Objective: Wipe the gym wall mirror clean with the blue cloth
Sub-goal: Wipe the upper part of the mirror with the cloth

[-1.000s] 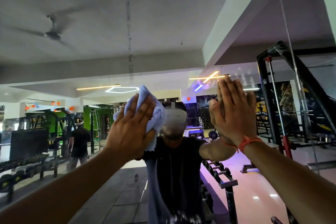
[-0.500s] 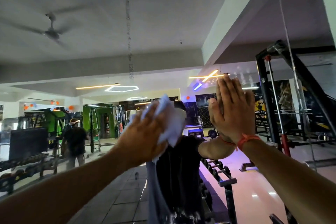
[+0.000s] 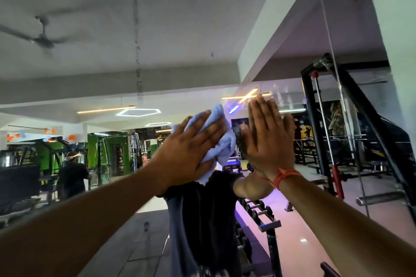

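Left hand (image 3: 191,148), fingers straight, pressing blue cloth (image 3: 219,136) flat against wall mirror (image 3: 157,40), cloth bunched under and beyond the fingertips. Just right of it, right hand (image 3: 269,139) flat on the glass, fingers straight and together, red thread (image 3: 284,176) at its wrist.

Most of the blue cloth (image 3: 221,139) sits behind the left hand (image 3: 191,148); only its top and right folds show. The reflected person's face is blocked by cloth and hand. The right hand (image 3: 269,139) covers its own contact patch on the mirror (image 3: 157,29). Ceiling fan (image 3: 42,37) blades motion-blurred. Both forearms cut off at the bottom edge. Wall posters (image 3: 307,137) unreadable.
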A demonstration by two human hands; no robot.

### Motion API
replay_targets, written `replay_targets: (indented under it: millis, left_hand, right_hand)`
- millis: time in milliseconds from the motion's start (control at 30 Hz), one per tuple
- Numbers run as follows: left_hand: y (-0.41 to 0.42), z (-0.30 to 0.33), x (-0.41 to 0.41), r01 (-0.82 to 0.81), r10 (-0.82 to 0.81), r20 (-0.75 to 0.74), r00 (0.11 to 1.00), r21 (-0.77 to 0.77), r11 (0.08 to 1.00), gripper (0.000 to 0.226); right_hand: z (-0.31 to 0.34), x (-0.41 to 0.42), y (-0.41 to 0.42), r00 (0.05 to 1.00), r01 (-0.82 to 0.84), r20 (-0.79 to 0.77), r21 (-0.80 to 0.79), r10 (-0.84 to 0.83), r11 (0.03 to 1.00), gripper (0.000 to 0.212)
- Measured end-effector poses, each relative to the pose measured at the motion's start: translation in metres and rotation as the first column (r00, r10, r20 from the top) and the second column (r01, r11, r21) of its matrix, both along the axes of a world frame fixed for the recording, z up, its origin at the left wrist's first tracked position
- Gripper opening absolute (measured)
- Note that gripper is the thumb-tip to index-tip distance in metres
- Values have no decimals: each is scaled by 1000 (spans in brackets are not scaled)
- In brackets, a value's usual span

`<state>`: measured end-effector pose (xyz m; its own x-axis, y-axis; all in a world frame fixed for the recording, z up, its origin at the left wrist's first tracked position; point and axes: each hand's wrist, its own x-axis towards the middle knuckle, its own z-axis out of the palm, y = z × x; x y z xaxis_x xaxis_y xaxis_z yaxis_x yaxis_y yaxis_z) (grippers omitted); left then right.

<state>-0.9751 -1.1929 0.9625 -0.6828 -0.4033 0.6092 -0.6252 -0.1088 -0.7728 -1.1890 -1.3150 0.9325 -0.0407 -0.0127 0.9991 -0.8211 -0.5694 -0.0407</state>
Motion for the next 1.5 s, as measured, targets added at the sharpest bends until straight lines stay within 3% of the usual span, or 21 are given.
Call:
replay_targets:
  millis: [67, 133, 200, 233, 300, 400, 467, 500, 567, 633, 700, 833, 900, 967, 1067, 1100, 1167, 1233, 1367, 1433, 1500]
  left_hand:
    - [-2, 39, 3, -37, 41, 143, 989, -29, 999, 62]
    - [-4, 71, -10, -51, 42, -63, 997, -155, 987, 62]
    - [-10, 68, -38, -26, -54, -361, 931, -214, 977, 66]
    - [-17, 54, -52, -12, -81, -419, 904, -216, 976, 68]
    - [-32, 17, -68, -6, -36, -317, 948, -130, 991, 69]
    - [-34, 2, -63, 4, -5, 23, 1000, 51, 999, 72]
    - [-34, 32, -59, -25, 12, 210, 978, 60, 998, 70]
    - [-35, 48, -58, -31, 27, 234, 972, 17, 999, 68]
    - [-38, 72, -70, -18, 26, 69, 997, -113, 993, 64]
    - [-47, 67, -98, 13, -61, -233, 971, -200, 980, 65]
    - [-62, 37, -124, 19, -82, -343, 936, -185, 983, 71]
    - [-73, 15, -128, 43, -49, 123, 991, 54, 998, 72]
    - [-74, 41, -122, 19, -29, 252, 967, 41, 999, 69]
    - [-78, 64, -122, 42, -30, 153, 988, -76, 996, 62]
    - [-84, 67, -144, 70, -130, -240, 962, -243, 967, 61]
    - [-89, 56, -153, 79, -158, -292, 943, -266, 961, 63]
    - [-94, 32, -165, 112, -159, -199, 967, -229, 967, 67]
    - [-95, 22, -161, 159, -159, 8, 987, -105, 982, 69]
    - [-91, 56, -147, 109, -104, 250, 963, -9, 994, 68]
    - [-94, 77, -151, 67, -53, 158, 986, -79, 995, 66]
    - [-96, 84, -166, 68, -82, -76, 994, -179, 981, 63]
  right_hand:
    - [1, 0, -2, 1000, -12, 8, 2, 12, 1000, 65]
    - [1, 0, -1, 1000, -21, 9, 22, 20, 1000, 67]
    - [3, 0, 3, 999, -40, 10, 31, 40, 999, 67]
    - [4, -2, 6, 998, -65, 11, 23, 64, 998, 66]
    - [7, -17, 7, 990, -137, -24, -30, 137, 990, 60]
    - [13, -62, -8, 987, -124, -118, -112, 111, 986, 57]
    - [22, -93, -26, 994, -110, -34, -76, 108, 991, 57]
    - [26, -103, -35, 995, -93, 26, -38, 94, 995, 58]
    - [33, -120, -48, 997, -20, 74, 24, 18, 1000, 61]
    - [34, -131, -58, 999, 22, 42, 51, -24, 998, 63]
    - [30, -137, -64, 999, 41, 11, 57, -42, 998, 63]
    - [25, -135, -67, 999, 46, 26, 30, -47, 998, 62]
    - [25, -133, -67, 998, 40, 47, 20, -41, 999, 61]
    - [24, -132, -68, 998, 41, 52, 12, -41, 999, 62]
    - [25, -132, -68, 998, 20, 59, 4, -21, 1000, 62]
    - [24, -133, -68, 998, 16, 60, 3, -16, 1000, 62]
    - [24, -135, -69, 999, 2, 40, 0, -2, 1000, 63]
    - [24, -137, -71, 1000, -6, 11, -1, 6, 1000, 63]
    - [22, -148, -75, 1000, 2, -23, -1, -2, 1000, 57]
    - [18, -156, -77, 999, 25, -33, 13, -25, 1000, 60]
    - [15, -166, -81, 999, 54, -5, 28, -54, 998, 61]
